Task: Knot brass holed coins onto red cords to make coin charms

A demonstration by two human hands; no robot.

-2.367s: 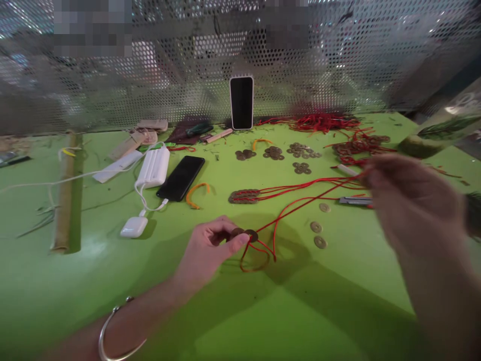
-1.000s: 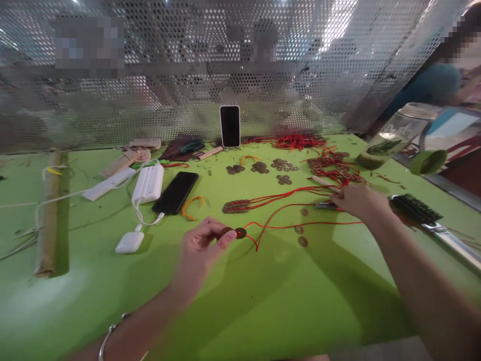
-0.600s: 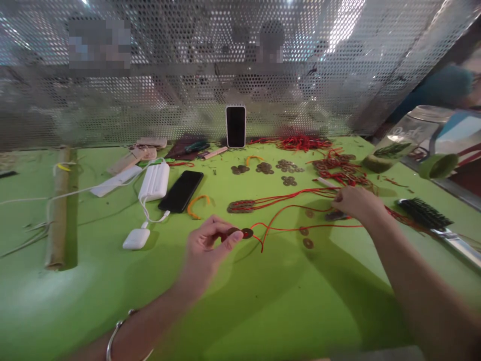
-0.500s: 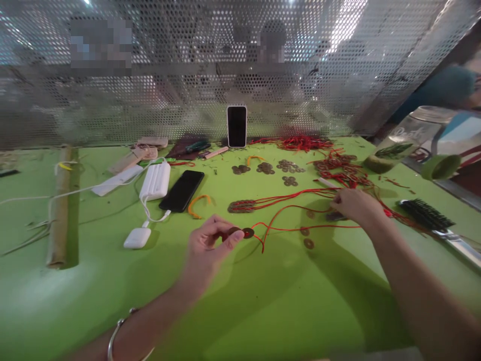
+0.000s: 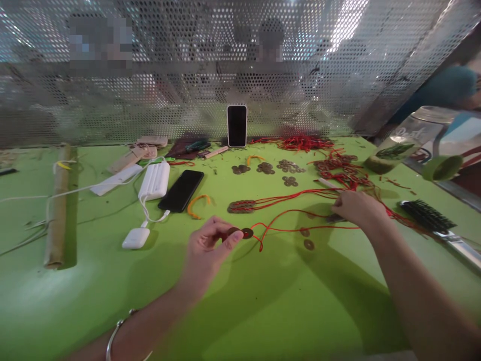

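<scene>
My left hand (image 5: 206,245) pinches round coins with centre holes between thumb and fingers; one coin (image 5: 247,233) sticks out to the right, threaded with red cord (image 5: 289,229). The cord loops across the table towards my right hand (image 5: 356,208). That hand's fingers are closed and low over the table, beside a small dark object (image 5: 334,218); what they hold is hidden. Loose coins (image 5: 308,244) lie between the hands. Just beyond them rests a row of overlapping coins (image 5: 241,206) strung on several red cords.
Coin clusters (image 5: 289,181) and a red cord heap (image 5: 304,143) lie farther back. A phone (image 5: 237,126) stands against the perforated metal screen (image 5: 180,90). Left are another phone (image 5: 182,190), a white power bank (image 5: 155,179) and a bamboo tube (image 5: 58,215); right, a brush (image 5: 428,213) and glass jar (image 5: 398,143).
Both hands stay nearly in place. The small bend of red cord beside the left hand has shifted slightly up and left.
</scene>
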